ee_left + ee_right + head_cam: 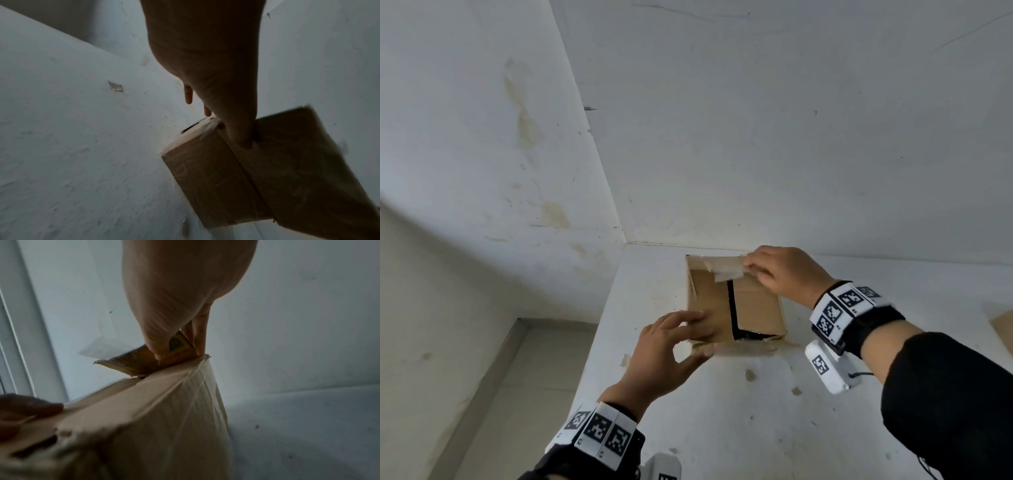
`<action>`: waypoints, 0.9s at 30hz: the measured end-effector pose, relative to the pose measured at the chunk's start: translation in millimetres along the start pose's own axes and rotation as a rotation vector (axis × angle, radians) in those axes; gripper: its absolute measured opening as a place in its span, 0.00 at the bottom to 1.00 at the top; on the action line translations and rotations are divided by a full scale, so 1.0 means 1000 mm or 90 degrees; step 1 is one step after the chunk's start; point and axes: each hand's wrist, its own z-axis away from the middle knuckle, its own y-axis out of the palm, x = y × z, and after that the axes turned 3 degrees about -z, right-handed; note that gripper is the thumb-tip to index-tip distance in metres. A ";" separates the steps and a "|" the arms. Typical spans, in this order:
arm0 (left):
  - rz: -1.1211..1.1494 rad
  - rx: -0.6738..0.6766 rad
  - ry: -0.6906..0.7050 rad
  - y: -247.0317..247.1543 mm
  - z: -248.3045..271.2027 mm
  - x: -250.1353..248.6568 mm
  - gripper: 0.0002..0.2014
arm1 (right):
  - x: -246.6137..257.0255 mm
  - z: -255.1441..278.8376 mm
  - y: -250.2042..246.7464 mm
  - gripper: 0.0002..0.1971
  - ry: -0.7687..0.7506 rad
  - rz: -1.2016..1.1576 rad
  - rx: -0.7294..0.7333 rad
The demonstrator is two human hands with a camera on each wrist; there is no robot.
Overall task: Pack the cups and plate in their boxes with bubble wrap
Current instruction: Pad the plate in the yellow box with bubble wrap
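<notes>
A brown cardboard box (756, 308) stands on the white table (722, 411), close to the corner of the walls. A dark gap (731, 308) shows between its top flaps. My left hand (703, 335) holds the box's near left corner, fingers on top and thumb against the front face (205, 178). My right hand (751, 269) pinches the far flap (131, 363), which carries a strip of pale tape (726, 270), at the box's far right corner. No cup, plate or bubble wrap is in view.
White walls (791, 137) close in right behind and to the left of the box. The table's left edge (599, 342) drops to the floor. A second piece of brown cardboard (1003, 325) pokes in at the right border.
</notes>
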 end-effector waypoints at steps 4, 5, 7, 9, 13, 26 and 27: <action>0.052 -0.055 -0.126 -0.002 -0.012 -0.014 0.23 | -0.001 -0.009 -0.002 0.05 0.169 -0.144 -0.077; 0.060 -0.061 -0.161 -0.001 -0.017 -0.017 0.21 | -0.001 -0.010 -0.004 0.05 0.214 -0.185 -0.076; 0.062 -0.076 -0.222 0.001 -0.027 -0.024 0.27 | -0.002 -0.014 -0.007 0.05 0.265 -0.235 -0.067; 0.087 -0.079 -0.291 0.005 -0.035 -0.026 0.37 | -0.005 -0.016 -0.010 0.06 0.282 -0.255 -0.049; 0.210 -0.065 -0.349 0.012 -0.039 -0.024 0.43 | -0.004 -0.009 -0.012 0.09 0.246 -0.306 0.016; 0.043 -0.031 -0.236 0.016 -0.030 -0.015 0.26 | 0.041 0.030 0.011 0.50 0.057 0.065 0.277; 0.030 -0.031 -0.235 0.016 -0.030 -0.014 0.26 | 0.048 0.032 0.016 0.54 0.048 0.092 0.322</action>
